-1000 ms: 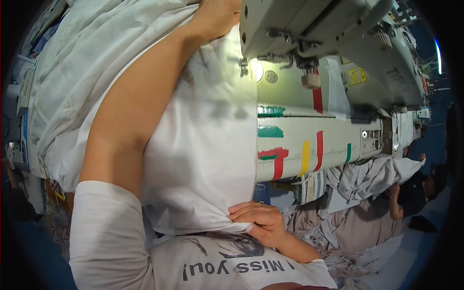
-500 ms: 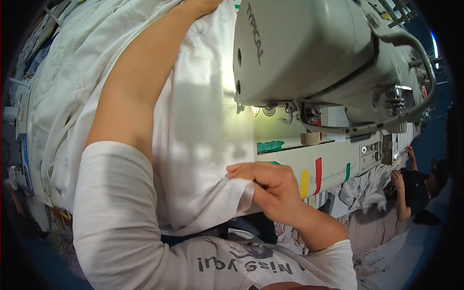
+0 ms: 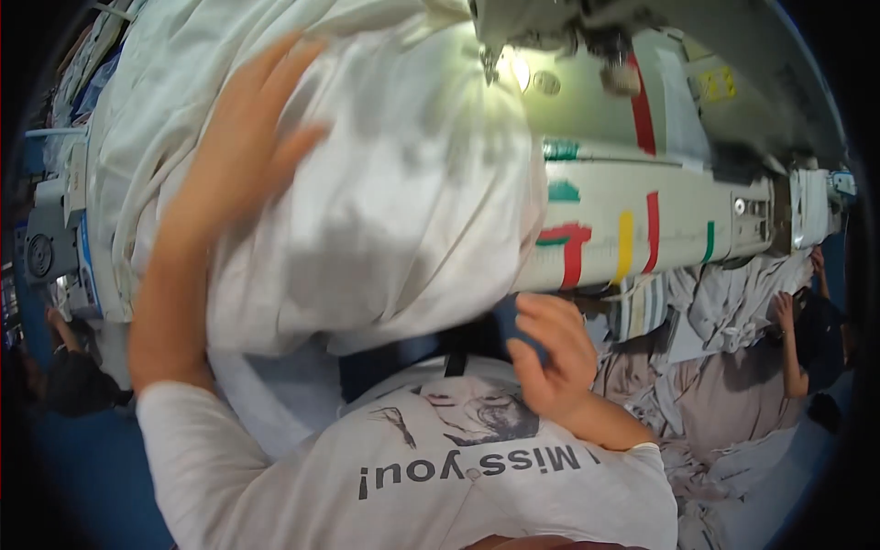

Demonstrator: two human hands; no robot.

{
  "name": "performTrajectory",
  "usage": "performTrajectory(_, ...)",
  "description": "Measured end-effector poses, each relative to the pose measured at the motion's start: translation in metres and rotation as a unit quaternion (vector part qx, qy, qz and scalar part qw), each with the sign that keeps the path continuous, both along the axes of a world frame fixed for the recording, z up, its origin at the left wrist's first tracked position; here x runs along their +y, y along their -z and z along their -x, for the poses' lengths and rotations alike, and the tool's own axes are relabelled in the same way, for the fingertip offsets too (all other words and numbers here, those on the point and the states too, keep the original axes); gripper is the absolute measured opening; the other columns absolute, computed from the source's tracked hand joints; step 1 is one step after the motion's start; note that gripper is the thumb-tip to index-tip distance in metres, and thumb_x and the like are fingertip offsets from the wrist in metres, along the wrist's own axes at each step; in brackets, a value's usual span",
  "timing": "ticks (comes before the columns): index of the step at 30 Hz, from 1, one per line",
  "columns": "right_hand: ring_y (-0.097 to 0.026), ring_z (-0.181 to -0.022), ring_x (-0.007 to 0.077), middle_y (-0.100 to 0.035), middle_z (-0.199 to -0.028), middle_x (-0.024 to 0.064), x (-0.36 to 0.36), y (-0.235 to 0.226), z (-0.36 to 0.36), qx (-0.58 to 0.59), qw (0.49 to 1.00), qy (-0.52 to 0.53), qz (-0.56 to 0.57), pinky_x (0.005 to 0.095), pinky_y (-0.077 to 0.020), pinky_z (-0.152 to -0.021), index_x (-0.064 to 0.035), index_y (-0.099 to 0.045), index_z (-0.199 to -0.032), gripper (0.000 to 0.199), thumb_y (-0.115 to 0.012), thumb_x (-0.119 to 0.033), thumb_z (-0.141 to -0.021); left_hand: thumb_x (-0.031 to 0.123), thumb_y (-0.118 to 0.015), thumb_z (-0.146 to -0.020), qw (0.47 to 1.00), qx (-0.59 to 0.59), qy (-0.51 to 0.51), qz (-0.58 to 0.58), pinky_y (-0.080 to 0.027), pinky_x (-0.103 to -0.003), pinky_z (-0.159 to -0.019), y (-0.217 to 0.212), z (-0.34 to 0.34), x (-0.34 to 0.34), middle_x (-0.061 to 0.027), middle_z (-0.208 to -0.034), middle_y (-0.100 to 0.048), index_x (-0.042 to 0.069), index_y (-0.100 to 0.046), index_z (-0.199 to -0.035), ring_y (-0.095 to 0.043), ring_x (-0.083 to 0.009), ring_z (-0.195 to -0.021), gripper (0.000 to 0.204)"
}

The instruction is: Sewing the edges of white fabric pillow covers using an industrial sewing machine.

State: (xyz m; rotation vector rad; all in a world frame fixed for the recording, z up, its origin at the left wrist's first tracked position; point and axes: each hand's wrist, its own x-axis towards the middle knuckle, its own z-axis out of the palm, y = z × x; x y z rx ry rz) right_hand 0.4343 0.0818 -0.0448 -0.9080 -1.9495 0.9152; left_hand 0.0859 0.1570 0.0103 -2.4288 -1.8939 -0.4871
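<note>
Head view: the white cloth [image 3: 394, 202] lies rumpled at the left side of the sewing machine [image 3: 587, 23], its far right part reaching the presser foot [image 3: 490, 62] and its near edge drooping toward the person's lap; whether any of it sits beneath the foot cannot be told. The left hand [image 3: 240, 142] is over the left part of the cloth, fingers spread apart with the thumb out to the right; blur hides whether it presses down. The right hand [image 3: 557, 357] is just beside the cloth's near right corner, thumb and fingers apart, with nothing visible between them. As for progress, the cloth is at the machine, but it is neither flat nor squared to the coloured tape strips [image 3: 653, 231] on the machine bed [image 3: 683, 220] at right. No finished seam can be made out, so how much stitching is done is unclear; the piece seems partway through, with straightening apparently left.
</note>
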Motion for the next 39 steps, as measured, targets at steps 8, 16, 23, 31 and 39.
performTrajectory(8,-0.056,-0.110,0.0178,-0.062,-0.115,0.0084,-0.008,0.069,0.034,0.222,0.815,-0.120,0.521,0.0314,-0.0424,-0.096,0.0017,-0.058,-0.118,0.049,-0.077,-0.012,-0.074,0.021,-0.065,-0.086,0.888,-0.037,-0.458,-0.037,-0.041,-0.040,-0.093,0.053,0.029,-0.226,-0.0241,-0.122,-0.055,0.000,-0.056,-0.120,-0.053,-0.0352,-0.112,0.041)
performTrajectory(16,-0.060,-0.080,0.0064,-0.068,-0.093,0.0038,-0.061,0.012,0.022,0.142,0.814,-0.158,0.540,0.0215,-0.0474,-0.072,0.0014,-0.067,-0.102,0.019,-0.069,-0.009,-0.086,0.021,-0.057,-0.091,0.825,-0.449,-0.297,-0.170,-0.049,-0.034,-0.079,-0.071,0.158,-0.108,-0.0099,-0.101,-0.066,0.002,-0.063,-0.105,-0.063,-0.0204,-0.088,0.025)
performTrajectory(23,-0.063,-0.074,0.0084,-0.069,-0.083,0.0070,-0.103,-0.023,0.020,0.149,0.907,-0.181,0.349,0.0227,-0.0492,-0.067,0.0011,-0.068,-0.095,0.014,-0.070,0.000,-0.081,0.023,-0.060,-0.087,0.867,0.287,-0.321,-0.251,-0.043,-0.043,-0.094,-0.033,0.179,-0.058,-0.0172,-0.132,-0.051,0.006,-0.050,-0.126,-0.053,-0.0380,-0.114,0.043)
performTrajectory(31,-0.060,-0.064,0.0349,-0.060,-0.068,0.0131,-0.113,0.002,0.077,0.062,0.950,-0.282,0.116,0.0407,-0.0487,-0.060,-0.0040,-0.058,-0.088,0.018,-0.070,-0.004,-0.074,0.008,-0.066,-0.074,0.884,-0.300,-0.109,0.342,-0.045,-0.025,-0.063,-0.017,-0.079,-0.177,-0.0058,-0.093,-0.059,0.001,-0.056,-0.113,-0.055,-0.0103,-0.072,0.040)
performTrajectory(39,-0.055,-0.087,0.0094,-0.058,-0.108,0.0090,-0.077,0.072,0.088,0.115,0.876,-0.097,0.458,0.0257,-0.0484,-0.080,-0.0005,-0.053,-0.106,0.037,-0.076,-0.007,-0.078,0.010,-0.052,-0.090,0.963,-0.189,-0.193,-0.027,-0.044,-0.024,-0.071,-0.083,0.026,-0.160,-0.0023,-0.086,-0.063,0.001,-0.063,-0.109,-0.058,-0.0102,-0.079,0.025)
